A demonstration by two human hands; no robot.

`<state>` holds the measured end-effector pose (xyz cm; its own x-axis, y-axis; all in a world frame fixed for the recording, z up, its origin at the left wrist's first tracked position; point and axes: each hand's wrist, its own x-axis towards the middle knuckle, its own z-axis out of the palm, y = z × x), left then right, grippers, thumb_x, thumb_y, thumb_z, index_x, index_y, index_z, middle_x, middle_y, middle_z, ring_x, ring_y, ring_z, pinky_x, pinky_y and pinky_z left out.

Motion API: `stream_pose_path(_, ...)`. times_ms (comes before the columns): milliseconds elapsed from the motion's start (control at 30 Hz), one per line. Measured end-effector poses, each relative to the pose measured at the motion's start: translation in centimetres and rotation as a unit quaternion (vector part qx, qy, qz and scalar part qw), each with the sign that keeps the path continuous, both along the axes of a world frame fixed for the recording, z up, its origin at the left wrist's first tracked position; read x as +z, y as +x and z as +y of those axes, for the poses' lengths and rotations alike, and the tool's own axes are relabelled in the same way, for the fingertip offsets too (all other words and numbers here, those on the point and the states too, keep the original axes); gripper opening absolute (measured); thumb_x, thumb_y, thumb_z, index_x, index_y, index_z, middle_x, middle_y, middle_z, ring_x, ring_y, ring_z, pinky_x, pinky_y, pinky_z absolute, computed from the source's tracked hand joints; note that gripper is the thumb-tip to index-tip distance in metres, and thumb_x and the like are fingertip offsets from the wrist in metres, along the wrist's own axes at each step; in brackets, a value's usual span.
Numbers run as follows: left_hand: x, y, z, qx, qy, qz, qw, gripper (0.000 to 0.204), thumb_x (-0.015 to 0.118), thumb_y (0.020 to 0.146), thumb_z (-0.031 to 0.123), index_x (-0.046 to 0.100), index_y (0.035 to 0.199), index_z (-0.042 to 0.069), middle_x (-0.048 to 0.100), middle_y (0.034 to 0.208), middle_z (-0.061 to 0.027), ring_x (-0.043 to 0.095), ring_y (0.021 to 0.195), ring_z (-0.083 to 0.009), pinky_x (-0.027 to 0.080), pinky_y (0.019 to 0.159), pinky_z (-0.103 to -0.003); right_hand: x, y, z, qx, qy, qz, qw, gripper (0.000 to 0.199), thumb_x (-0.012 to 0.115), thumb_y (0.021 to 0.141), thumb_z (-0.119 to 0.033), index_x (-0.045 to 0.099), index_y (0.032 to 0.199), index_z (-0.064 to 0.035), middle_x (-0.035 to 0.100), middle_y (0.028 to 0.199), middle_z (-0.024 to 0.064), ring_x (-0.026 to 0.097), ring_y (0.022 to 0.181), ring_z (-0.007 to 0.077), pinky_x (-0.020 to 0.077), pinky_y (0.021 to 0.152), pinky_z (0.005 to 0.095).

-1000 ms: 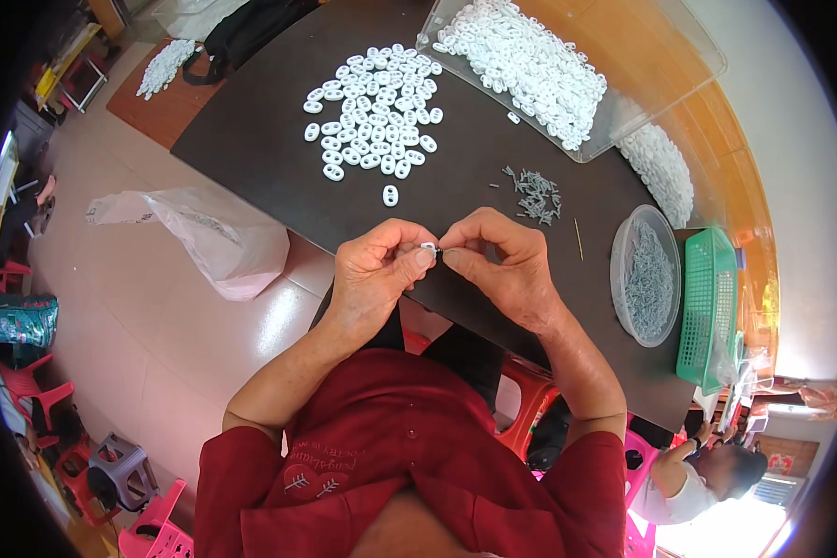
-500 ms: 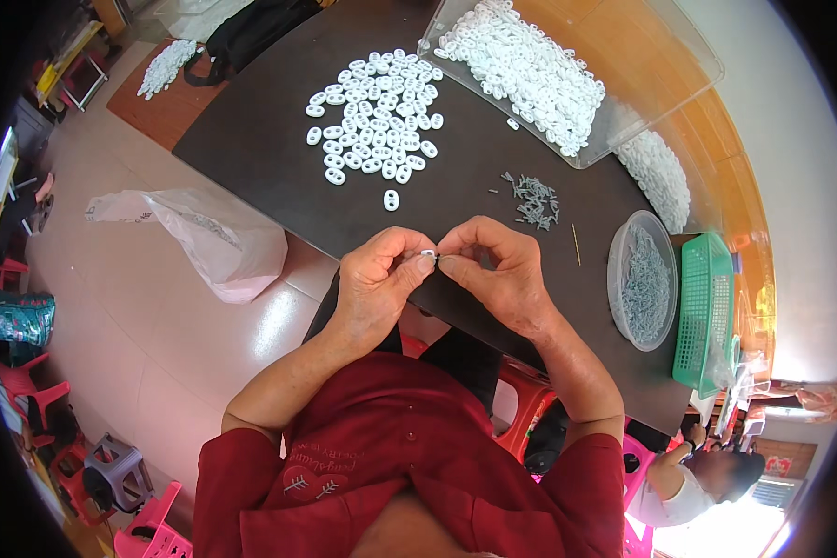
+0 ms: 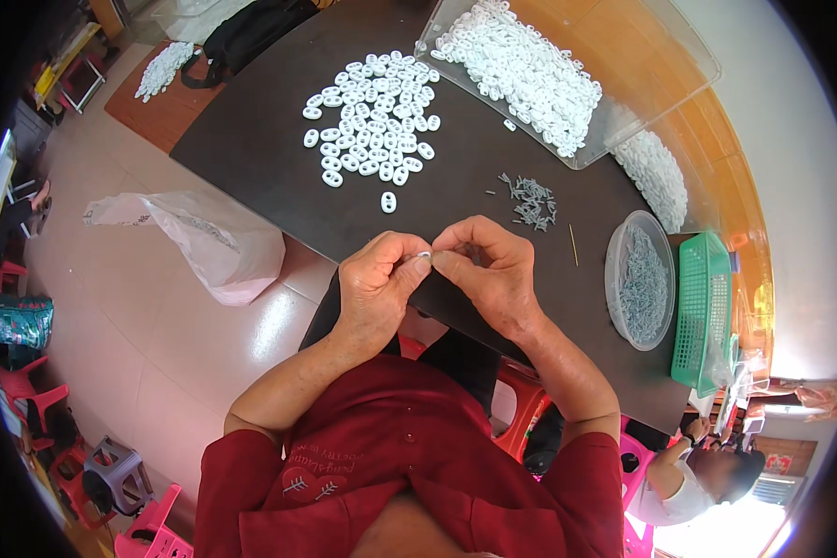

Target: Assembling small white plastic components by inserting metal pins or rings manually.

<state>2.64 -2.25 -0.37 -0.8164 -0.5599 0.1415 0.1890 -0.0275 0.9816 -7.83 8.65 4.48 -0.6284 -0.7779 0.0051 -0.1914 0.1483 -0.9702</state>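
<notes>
My left hand point(image 3: 377, 284) and my right hand point(image 3: 486, 270) meet fingertip to fingertip over the near edge of a dark table point(image 3: 270, 139). Between them they pinch a small white plastic piece point(image 3: 424, 254), mostly hidden by my fingers. A pile of white oval plastic pieces point(image 3: 372, 116) lies spread on the table ahead of my left hand, with one single piece point(image 3: 388, 202) closer. A small heap of grey metal pins point(image 3: 533, 200) lies just beyond my right hand.
A clear bin of white pieces point(image 3: 521, 70) stands at the back. A round clear tub of metal pins point(image 3: 640, 279) and a green basket point(image 3: 702, 312) sit at right. A pale plastic bag point(image 3: 209, 242) lies on the floor at left. Another person point(image 3: 697, 474) sits lower right.
</notes>
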Motion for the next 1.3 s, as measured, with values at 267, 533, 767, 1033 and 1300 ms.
stream_pose_path(267, -0.1, 0.1, -0.2, -0.018, 0.112, 0.015, 0.993, 0.015, 0.06, 0.088, 0.012, 0.06, 0.095, -0.001, 0.059, 0.08, -0.0008, 0.051, 0.067, -0.0048, 0.043, 0.058, -0.018, -0.3, 0.8, -0.4, -0.029, -0.048, -0.036, 0.998, 0.008, 0.06, 0.082, 0.004, 0.061, 0.09, 0.0026, 0.062, 0.081, 0.0021, 0.057, 0.074, 0.0045, 0.0459, 0.066, 0.0184)
stream_pose_path(533, 0.1, 0.1, -0.3, -0.018, 0.157, 0.025, 0.987, 0.016, 0.06, 0.087, 0.008, 0.06, 0.099, -0.003, 0.061, 0.081, -0.0027, 0.054, 0.068, -0.0061, 0.046, 0.058, -0.019, -1.0, 0.7, -0.5, -0.01, -0.033, 0.046, 0.998, 0.007, 0.056, 0.084, 0.006, 0.059, 0.09, 0.0034, 0.062, 0.082, 0.0037, 0.058, 0.076, 0.007, 0.0472, 0.07, 0.0205)
stream_pose_path(767, 0.1, -0.5, 0.5, 0.038, 0.132, 0.023, 0.99, 0.009, 0.058, 0.087, 0.002, 0.061, 0.094, -0.002, 0.057, 0.076, 0.001, 0.049, 0.063, -0.0032, 0.042, 0.055, -0.017, -2.3, 0.8, -1.3, -0.037, -0.023, 0.243, 0.969, 0.005, 0.056, 0.082, 0.005, 0.056, 0.084, 0.0013, 0.054, 0.078, 0.0055, 0.054, 0.069, 0.0112, 0.0441, 0.063, 0.0239)
stream_pose_path(1033, 0.0, 0.0, 0.0, 0.031, 0.185, 0.067, 0.98, 0.011, 0.057, 0.088, 0.003, 0.061, 0.097, -0.003, 0.06, 0.078, -0.0017, 0.052, 0.064, -0.0048, 0.044, 0.057, -0.018, -1.2, 0.8, -1.7, -0.021, -0.03, 0.248, 0.968, 0.004, 0.058, 0.081, 0.002, 0.058, 0.085, 0.0009, 0.054, 0.078, 0.0061, 0.053, 0.07, 0.0127, 0.0435, 0.064, 0.0249)
stream_pose_path(1300, 0.2, 2.0, -2.2, 0.069, 0.208, 0.076, 0.973, 0.015, 0.059, 0.086, 0.004, 0.06, 0.1, -0.004, 0.064, 0.084, -0.0086, 0.057, 0.068, -0.0086, 0.048, 0.059, -0.02, -2.4, -1.2, -4.7, -0.052, 0.08, 0.408, 0.908, 0.009, 0.064, 0.077, -0.009, 0.063, 0.083, -0.0023, 0.059, 0.076, 0.011, 0.055, 0.073, 0.0252, 0.0445, 0.063, 0.0351)
